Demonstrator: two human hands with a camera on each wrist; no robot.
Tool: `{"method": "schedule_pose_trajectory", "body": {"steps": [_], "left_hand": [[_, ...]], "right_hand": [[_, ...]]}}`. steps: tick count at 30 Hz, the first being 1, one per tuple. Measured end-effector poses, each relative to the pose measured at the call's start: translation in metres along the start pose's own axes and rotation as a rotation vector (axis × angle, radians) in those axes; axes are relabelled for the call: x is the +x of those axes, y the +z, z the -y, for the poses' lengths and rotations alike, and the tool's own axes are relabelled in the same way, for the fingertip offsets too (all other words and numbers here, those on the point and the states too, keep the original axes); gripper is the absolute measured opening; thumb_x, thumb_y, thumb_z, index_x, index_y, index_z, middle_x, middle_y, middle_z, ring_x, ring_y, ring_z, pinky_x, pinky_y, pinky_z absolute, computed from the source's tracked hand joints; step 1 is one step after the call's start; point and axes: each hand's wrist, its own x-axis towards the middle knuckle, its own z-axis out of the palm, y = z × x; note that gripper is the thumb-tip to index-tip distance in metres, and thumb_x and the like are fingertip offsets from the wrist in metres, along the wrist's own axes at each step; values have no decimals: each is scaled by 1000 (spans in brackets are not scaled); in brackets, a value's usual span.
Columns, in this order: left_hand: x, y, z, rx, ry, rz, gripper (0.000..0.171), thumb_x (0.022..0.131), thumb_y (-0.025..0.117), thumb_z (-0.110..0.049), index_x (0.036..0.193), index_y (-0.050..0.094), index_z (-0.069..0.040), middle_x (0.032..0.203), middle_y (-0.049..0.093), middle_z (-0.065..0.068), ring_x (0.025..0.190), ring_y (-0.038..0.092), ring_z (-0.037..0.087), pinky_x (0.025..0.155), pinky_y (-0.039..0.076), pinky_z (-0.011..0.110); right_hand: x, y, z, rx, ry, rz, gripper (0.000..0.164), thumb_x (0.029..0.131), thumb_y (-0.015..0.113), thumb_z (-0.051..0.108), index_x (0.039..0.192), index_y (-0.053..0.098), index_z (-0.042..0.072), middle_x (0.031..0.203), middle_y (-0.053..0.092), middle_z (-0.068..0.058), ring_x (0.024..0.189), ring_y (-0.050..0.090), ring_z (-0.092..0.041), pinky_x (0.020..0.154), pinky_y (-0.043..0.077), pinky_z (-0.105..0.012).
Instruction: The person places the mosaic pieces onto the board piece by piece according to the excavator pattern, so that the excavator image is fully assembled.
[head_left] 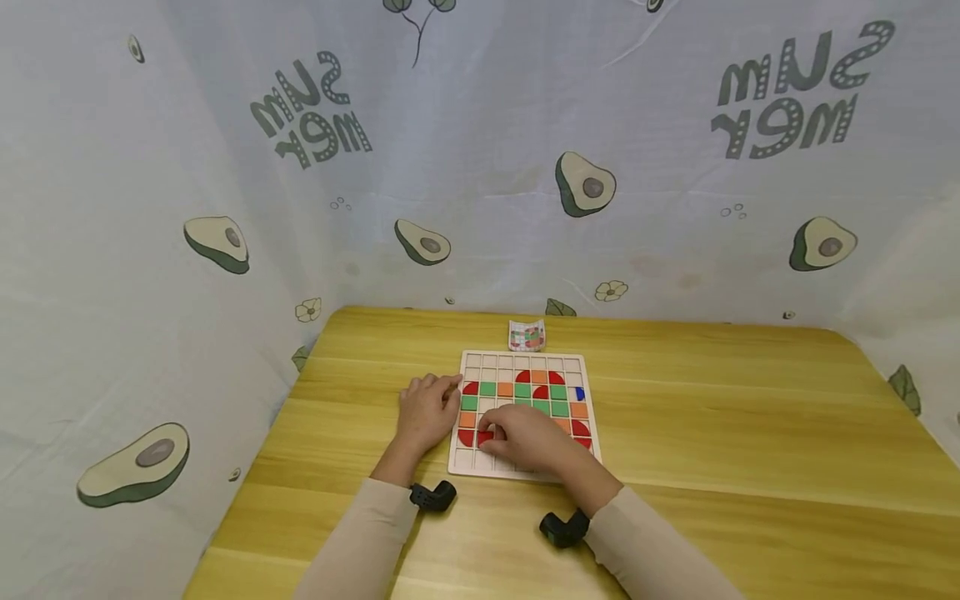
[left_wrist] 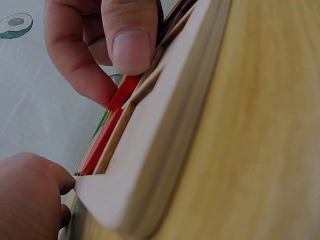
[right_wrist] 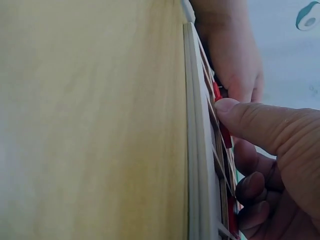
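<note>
A pale wooden grid board point(head_left: 513, 476) lies on the table, with red, green and orange tiles in its cells. Bent over its lower left part, my right hand point(head_left: 528, 435) pinches a red tile point(head_left: 486, 437) between thumb and fingers. In the left wrist view this red tile point(left_wrist: 122, 94) stands tilted at the cell walls, beside another red tile point(left_wrist: 102, 145) lying in its cell. At the board's left edge rests my left hand point(head_left: 426, 414), its fingertips right at the rim. Seen from the right wrist, the thumb of my right hand point(right_wrist: 287, 150) presses against the red tile point(right_wrist: 225, 135).
Behind the board stands a small curved card point(head_left: 527, 336) printed with a coloured grid pattern. A blue piece point(head_left: 580, 393) sits near the board's right edge. The wooden table point(head_left: 720, 417) reaches back to a hanging cloth point(head_left: 495, 167) printed with avocados.
</note>
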Motion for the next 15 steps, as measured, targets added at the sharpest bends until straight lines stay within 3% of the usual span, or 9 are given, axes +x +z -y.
{"method": "schedule_pose_trajectory", "body": {"steps": [8, 15], "left_hand": [[0, -2, 0, 7, -14, -1, 34, 101, 57, -29, 131, 71, -21, 102, 69, 3, 89, 51, 21, 79, 34, 38], [-1, -1, 2, -40, -30, 16, 35, 102, 56, -31, 132, 70, -22, 101, 67, 3, 91, 51, 22, 83, 35, 40]], "right_hand": [[1, 1, 2, 10, -3, -37, 19, 93, 76, 29, 106, 74, 17, 75, 57, 11, 69, 51, -7, 65, 44, -26], [-22, -15, -18, 50, 112, -64, 23, 93, 75, 33, 111, 74, 19, 74, 57, 10, 69, 51, -9, 65, 44, -26]]}}
